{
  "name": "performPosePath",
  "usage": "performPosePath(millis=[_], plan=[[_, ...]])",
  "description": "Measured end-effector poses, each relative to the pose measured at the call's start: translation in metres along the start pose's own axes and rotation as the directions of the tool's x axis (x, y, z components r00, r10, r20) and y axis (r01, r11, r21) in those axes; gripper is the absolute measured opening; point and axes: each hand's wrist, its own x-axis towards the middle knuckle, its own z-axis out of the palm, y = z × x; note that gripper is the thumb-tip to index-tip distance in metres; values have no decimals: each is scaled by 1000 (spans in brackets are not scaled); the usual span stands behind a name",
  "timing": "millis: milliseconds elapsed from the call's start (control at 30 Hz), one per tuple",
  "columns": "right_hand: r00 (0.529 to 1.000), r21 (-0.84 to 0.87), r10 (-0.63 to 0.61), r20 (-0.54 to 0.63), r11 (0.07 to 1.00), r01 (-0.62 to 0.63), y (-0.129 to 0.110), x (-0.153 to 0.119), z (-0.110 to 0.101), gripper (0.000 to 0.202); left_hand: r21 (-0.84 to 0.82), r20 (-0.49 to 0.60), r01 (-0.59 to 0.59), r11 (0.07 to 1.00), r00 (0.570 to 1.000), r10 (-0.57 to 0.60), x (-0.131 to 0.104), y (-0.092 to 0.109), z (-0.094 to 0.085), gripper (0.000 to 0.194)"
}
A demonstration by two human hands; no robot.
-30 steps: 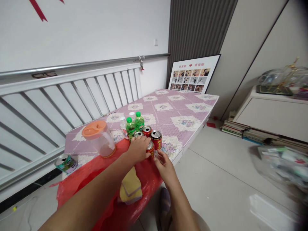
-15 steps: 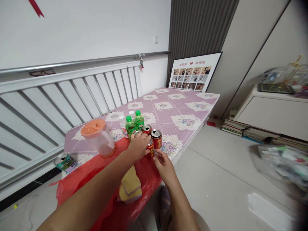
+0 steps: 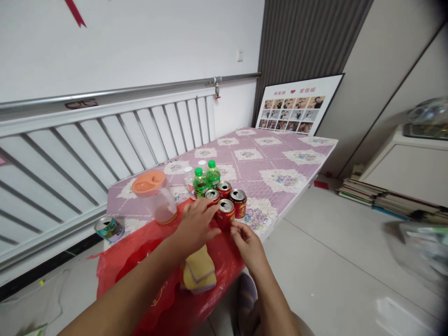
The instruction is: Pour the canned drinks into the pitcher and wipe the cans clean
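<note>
Four-square on the table stand several red drink cans with opened tops; the front can (image 3: pixel 226 212) is nearest my hands. My left hand (image 3: pixel 198 223) is open over the red plastic bag (image 3: pixel 224 259), fingers spread toward the cans' left side. Its fingertips overlap the front can in view; I cannot tell whether they touch. My right hand (image 3: pixel 250 242) is half curled, with fingertips at the lower right of the front can and a gap by the thumb. Behind the cans are green-capped bottles (image 3: pixel 200 183) and white-capped bottles (image 3: pixel 189 175). A folded yellow cloth (image 3: pixel 199 270) lies below my left hand.
Left of the bottles stands a clear pitcher (image 3: pixel 159 205) with an orange lid. A teal and purple can (image 3: pixel 109 229) sits by the table's left edge. The flowered tablecloth (image 3: pixel 245 170) reaches back toward a radiator (image 3: pixel 154 133) and a leaning photo board (image 3: pixel 297 107).
My left hand has come off the front can, moving left and down with its fingers opening. The right hand stays low beside that can. The view has shifted slightly left.
</note>
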Motion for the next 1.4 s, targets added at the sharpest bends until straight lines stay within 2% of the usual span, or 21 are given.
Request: performPosePath(millis=[133, 200, 267, 333, 400, 433, 467, 533, 600, 667, 767, 867, 933, 1067, 1167, 1300, 1400], plan=[[997, -20, 6, 77, 1000, -5, -11, -6, 12, 31, -82, 4, 66, 994, 998, -66, -67, -16, 3, 57], [994, -36, -5, 110, 999, 9, -16, -9, 20, 29, -119, -46, 110, 987, 992, -116, -102, -30, 8, 51], [991, -63, -15, 132, 998, 24, -21, -11, 28, 30, -177, -99, 166, 970, 978, -185, -136, -48, 13, 50], [989, -95, -25, 145, 995, 39, -24, -13, 35, 32, -263, -144, 265, 928, 940, -309, -167, -70, 15, 45], [986, -126, -42, 162, 990, 63, -25, -14, 43, 34, -375, -182, 362, 854, 874, -450, -193, -94, 15, 43], [984, -141, -49, 172, 987, 73, -24, -14, 48, 34, -438, -199, 405, 803, 827, -526, -205, -106, 16, 42], [983, -154, -49, 178, 985, 77, -23, -15, 52, 35, -495, -206, 443, 747, 776, -596, -215, -118, 16, 42], [984, -170, -31, 173, 984, 61, -18, -15, 62, 38, -611, -221, 496, 617, 641, -735, -231, -141, 18, 46], [989, -174, 2, 147, 984, 24, -11, -15, 72, 41, -715, -201, 491, 497, 536, -820, -242, -160, 21, 52], [992, -191, 30, 122, 982, -6, -5, -15, 80, 42, -789, -180, 456, 411, 468, -865, -248, -177, 23, 57], [997, -285, 53, 47, 958, -38, 0, -12, 84, 43, -837, -165, 424, 346, 406, -899, -250, -198, 23, 62], [998, -382, 42, -41, 922, -54, 1, -9, 83, 44, -839, -171, 425, 338, 385, -907, -247, -217, 21, 59], [998, -416, 21, -66, 908, -47, 0, -8, 81, 43, -813, -209, 444, 377, 382, -900, -243, -232, 20, 57], [995, -454, 18, -102, 889, -63, -3, -8, 82, 41, -743, -290, 469, 478, 419, -861, -229, -265, 21, 59], [991, -484, 56, -120, 868, -108, -3, -8, 83, 43, -728, -305, 462, 506, 443, -843, -216, -287, 25, 63], [991, -507, 64, -113, 854, -113, 4, -6, 80, 44, -717, -298, 465, 520, 471, -831, -199, -303, 30, 71], [987, -534, 92, -128, 833, -147, 10, -3, 77, 44, -713, -296, 470, 521, 472, -830, -190, -308, 34, 75]])
